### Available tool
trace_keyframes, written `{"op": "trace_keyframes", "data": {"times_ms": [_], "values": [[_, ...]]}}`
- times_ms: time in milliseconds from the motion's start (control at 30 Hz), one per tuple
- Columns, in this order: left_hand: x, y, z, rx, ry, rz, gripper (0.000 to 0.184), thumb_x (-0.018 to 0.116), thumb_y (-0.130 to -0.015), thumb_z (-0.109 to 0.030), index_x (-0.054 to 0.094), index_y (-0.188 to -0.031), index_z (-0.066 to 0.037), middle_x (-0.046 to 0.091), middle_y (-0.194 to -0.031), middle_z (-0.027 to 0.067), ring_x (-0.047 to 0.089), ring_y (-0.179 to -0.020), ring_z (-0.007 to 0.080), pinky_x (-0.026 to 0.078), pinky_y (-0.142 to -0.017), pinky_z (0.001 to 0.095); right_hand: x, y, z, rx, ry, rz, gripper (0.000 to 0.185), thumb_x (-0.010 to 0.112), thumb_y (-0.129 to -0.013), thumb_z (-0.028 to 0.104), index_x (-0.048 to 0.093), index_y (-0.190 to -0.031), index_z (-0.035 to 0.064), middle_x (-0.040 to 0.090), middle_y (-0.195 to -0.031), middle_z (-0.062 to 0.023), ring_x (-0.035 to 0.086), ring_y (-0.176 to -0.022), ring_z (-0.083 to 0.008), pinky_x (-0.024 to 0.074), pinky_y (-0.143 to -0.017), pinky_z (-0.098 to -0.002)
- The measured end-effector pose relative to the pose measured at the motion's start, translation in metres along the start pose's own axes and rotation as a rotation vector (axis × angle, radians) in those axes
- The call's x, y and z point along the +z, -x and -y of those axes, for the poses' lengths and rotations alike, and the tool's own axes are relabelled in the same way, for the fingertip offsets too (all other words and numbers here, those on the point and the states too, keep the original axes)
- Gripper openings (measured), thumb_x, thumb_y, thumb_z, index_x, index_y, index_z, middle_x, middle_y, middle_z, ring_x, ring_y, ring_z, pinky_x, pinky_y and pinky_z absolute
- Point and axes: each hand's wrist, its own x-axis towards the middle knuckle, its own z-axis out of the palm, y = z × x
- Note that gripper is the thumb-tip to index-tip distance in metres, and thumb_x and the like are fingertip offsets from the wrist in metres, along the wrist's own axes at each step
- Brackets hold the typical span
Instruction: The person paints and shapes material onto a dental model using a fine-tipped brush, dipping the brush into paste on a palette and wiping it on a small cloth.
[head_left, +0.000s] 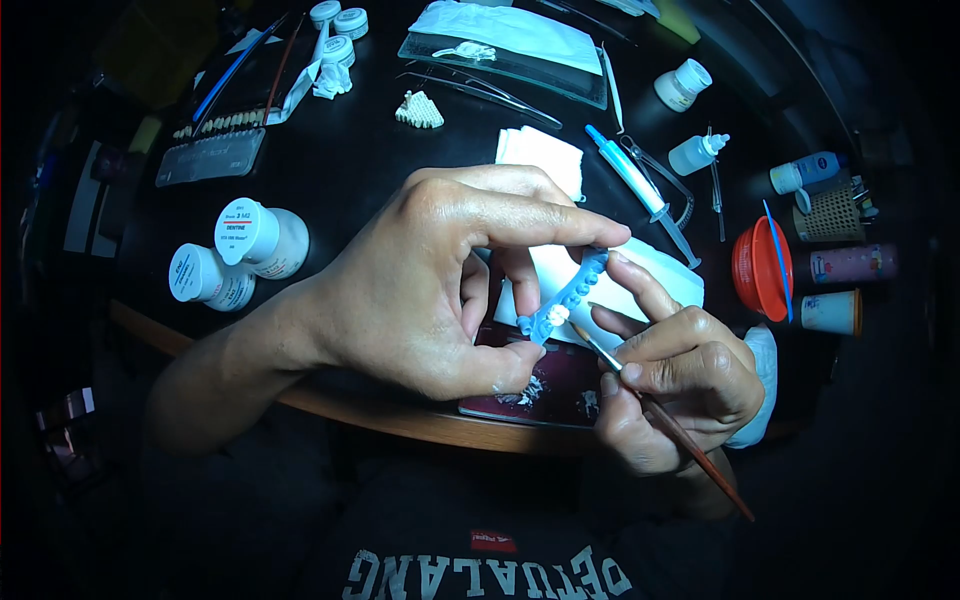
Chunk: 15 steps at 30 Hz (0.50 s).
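Observation:
Between the thumb and fingertips of my left hand (440, 270) is a blue dental model (578, 291) with a curved row of teeth, held up and tilted. A white tooth-shaped piece (558, 315) sits on its lower part. My right hand (690, 385) grips a fine paintbrush (680, 435) with a brown handle and metal ferrule. The brush tip is close beside the white piece; whether they touch I cannot tell. One right fingertip is near the model's upper end. Under the hands lie a white paper sheet (660, 270) and a dark red pad (500, 407) with white crumbs.
Two labelled jars (262, 240) stand at left, near a tooth shade guide (210, 158). A glass slab (510, 70), tweezers (485, 92) and a folded tissue (540, 155) lie farther back. To the right are a blue syringe (635, 180), a dropper bottle (697, 152) and a red bowl (758, 270).

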Motion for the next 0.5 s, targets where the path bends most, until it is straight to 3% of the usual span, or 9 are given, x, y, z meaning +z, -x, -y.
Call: {"op": "trace_keyframes", "data": {"times_ms": [167, 333, 500], "values": [[0.0005, -0.0017, -0.0039, 0.006, -0.078, -0.002, 0.066, 0.08, -0.066, 0.001, 0.066, -0.131, 0.0, 0.064, -0.122, 0.0158, 0.069, -0.077, 0.0071, 0.05, -0.05, 0.0118, 0.0009, 0.0007, 0.0033, 0.046, -0.022, -0.037, 0.014, 0.069, -0.066, -0.011, 0.06, -0.072, -0.0017, 0.065, -0.07, -0.0111, 0.075, -0.079, -0.0222, 0.0546, -0.102, -0.0556], [0.0009, -0.0021, -0.0029, 0.028, -0.1, 0.002, 0.063, 0.084, -0.069, 0.0, 0.066, -0.13, 0.0, 0.064, -0.124, 0.0161, 0.071, -0.078, 0.0084, 0.051, -0.05, 0.0127, 0.0004, -0.0029, -0.0034, -0.062, 0.003, -0.018, 0.012, 0.069, -0.066, -0.01, 0.062, -0.071, -0.0016, 0.065, -0.069, -0.0099, 0.07, -0.065, -0.0166, 0.0556, -0.101, -0.0549], [0.0006, -0.0022, -0.0045, -0.001, -0.075, 0.009, 0.062, 0.085, -0.071, -0.001, 0.065, -0.13, 0.0, 0.063, -0.125, 0.0166, 0.072, -0.081, 0.0098, 0.053, -0.051, 0.0129, 0.0021, -0.0005, -0.0035, -0.056, 0.01, -0.028, 0.012, 0.069, -0.068, -0.011, 0.062, -0.071, -0.0011, 0.065, -0.068, -0.0101, 0.069, -0.065, -0.016, 0.0553, -0.101, -0.0557]]}}
